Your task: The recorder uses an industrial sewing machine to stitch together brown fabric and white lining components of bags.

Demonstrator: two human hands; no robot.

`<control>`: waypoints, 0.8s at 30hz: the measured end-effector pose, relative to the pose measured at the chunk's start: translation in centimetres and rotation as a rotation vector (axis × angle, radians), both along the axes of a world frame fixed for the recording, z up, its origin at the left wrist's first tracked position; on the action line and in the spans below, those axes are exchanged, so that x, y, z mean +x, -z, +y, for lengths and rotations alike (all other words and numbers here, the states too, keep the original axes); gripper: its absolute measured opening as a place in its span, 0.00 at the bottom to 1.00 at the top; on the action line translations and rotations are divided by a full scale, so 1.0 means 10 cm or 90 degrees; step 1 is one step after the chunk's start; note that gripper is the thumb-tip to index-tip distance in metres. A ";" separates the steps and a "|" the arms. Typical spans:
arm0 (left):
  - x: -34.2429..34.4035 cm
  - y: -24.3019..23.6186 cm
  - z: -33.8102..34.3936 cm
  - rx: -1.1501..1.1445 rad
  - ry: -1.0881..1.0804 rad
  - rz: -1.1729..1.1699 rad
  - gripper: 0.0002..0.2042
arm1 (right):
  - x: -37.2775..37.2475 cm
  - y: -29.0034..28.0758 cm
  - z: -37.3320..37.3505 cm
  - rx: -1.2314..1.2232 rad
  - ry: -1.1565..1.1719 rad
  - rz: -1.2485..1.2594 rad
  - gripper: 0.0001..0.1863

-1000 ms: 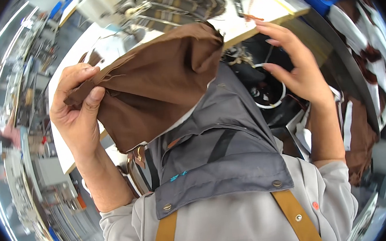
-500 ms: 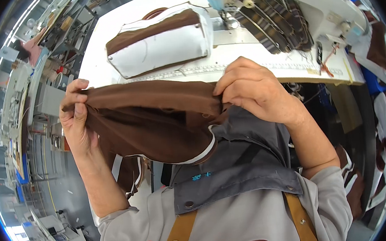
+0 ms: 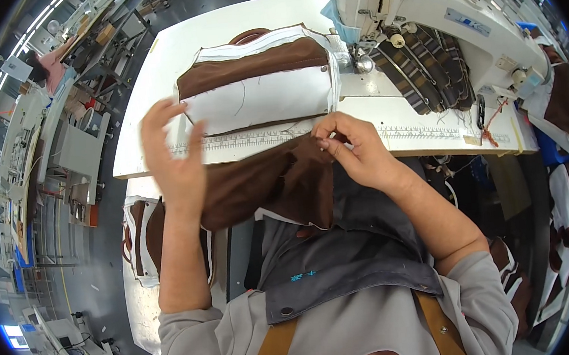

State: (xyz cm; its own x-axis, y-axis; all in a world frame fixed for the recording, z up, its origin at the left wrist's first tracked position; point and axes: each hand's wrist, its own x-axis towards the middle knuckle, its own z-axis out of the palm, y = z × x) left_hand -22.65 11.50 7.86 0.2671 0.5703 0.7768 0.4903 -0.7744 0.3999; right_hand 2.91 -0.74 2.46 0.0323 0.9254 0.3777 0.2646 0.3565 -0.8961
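Here, bare right hand (image 3: 351,147): grip clamped on soft brown fabric panel (image 3: 265,182)
Bare left hand (image 3: 176,166): thumb and fingers apart
Panel: hanging by front edge of flat white worktop (image 3: 243,17)

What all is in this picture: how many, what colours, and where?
Table: one, white, centre
Bags: two, brown and white, table and lower left
Sewing machine: one, white, table's right
Striped bundle: one, dark, under machine
Ruler: one, pale, front edge
Tool: one, black, front right
Cord: one, orange, beside it
Scraps: several, brown and white, far right
Person: one, pink top, upper left
Cloth: one, brown, below ruler
Apron: one, grey, lower middle
Left hand: one, blurred, near cloth
Right hand: one, bare, pinching cloth
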 end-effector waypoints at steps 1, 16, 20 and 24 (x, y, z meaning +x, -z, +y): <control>0.17 -0.07 0.06 0.082 0.063 0.083 0.15 | 0.00 0.01 0.00 0.027 0.018 -0.063 0.03; 0.76 -0.17 0.51 -0.114 0.093 0.198 0.12 | 0.15 -0.10 -0.14 0.095 -0.031 -0.191 0.10; 0.77 -0.18 0.29 0.222 0.075 0.175 0.16 | 0.18 -0.07 -0.04 0.097 -0.011 -0.222 0.09; 0.50 0.16 -0.26 -0.081 0.322 0.178 0.23 | 0.20 -0.10 -0.01 0.079 -0.003 -0.163 0.08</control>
State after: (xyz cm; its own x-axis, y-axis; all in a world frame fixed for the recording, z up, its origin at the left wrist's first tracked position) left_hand -17.66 8.89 6.22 0.7154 0.4027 0.5710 0.1728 -0.8938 0.4139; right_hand 4.94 -0.88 3.47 -0.0834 0.8714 0.4834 0.4752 0.4612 -0.7493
